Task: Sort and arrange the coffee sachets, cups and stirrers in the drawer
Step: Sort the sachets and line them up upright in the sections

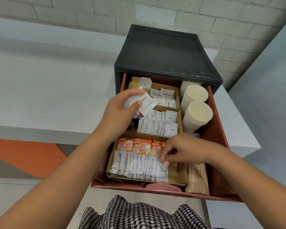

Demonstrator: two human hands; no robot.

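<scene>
Over the drawer [218, 134], left hand [120, 111] clutches cream sachets [145, 103]; right hand [180, 151] pinches one.

Orange-red foil sachets [141, 147] read "Coffee mate". White front-row sachets [162, 171] read "Cream", as does the white sachet bundle [146, 103] in the left hand [120, 107]. White middle-compartment sachets [171, 129] read "Coffee". White rear sachets [167, 94] read "White Sugar", one "Sugar"

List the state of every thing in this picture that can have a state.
drawer, pulled open.
left hand, grips a bunch of cream sachets above the drawer.
right hand, pinches the row's end sachet.
cream sachet row, standing overlapped, front compartment.
coffee sachets, standing in rows, middle compartment.
cups, nested in two stacks, right side.
stirrers, lying flat, front right.
</scene>
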